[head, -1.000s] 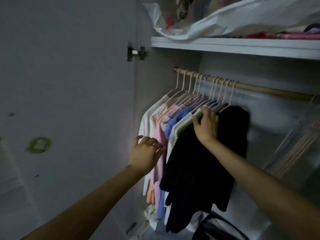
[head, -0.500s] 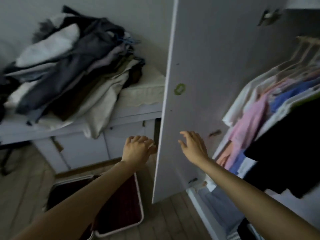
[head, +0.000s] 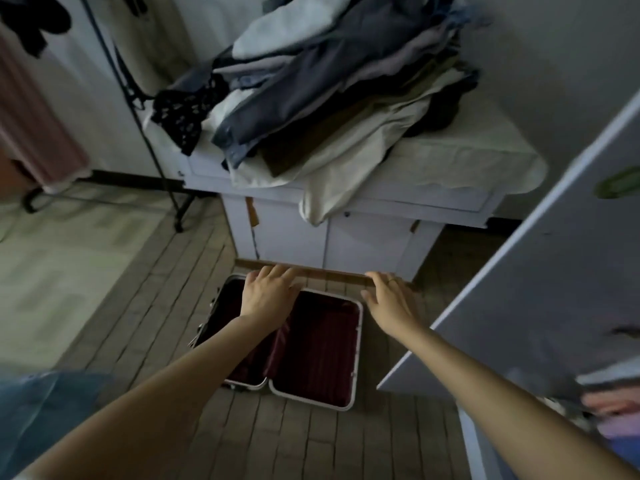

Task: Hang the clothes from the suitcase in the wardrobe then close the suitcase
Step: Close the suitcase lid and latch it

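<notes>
An open suitcase [head: 356, 344] with a white rim and dark red lining lies flat on the wooden floor below me; I see no clothes in either half. My left hand [head: 268, 292] hovers above its far left half, fingers relaxed and holding nothing. My right hand [head: 389, 299] is stretched out flat above the floor just right of the suitcase's far right corner, also holding nothing. The white wardrobe door [head: 540, 271] stands open at the right, with hanging clothes [head: 609, 414] just visible at the right edge.
A white cabinet [head: 349, 233] behind the suitcase carries a big heap of clothes [head: 332, 84]. A black clothes rack [head: 145, 112] stands at the left, pink fabric [head: 38, 133] hanging beyond it. Something blue [head: 45, 410] sits at the lower left.
My view has swung from the wardrobe rail down and left to the suitcase on the floor. Both hands left the hanging clothes and now reach out above the suitcase.
</notes>
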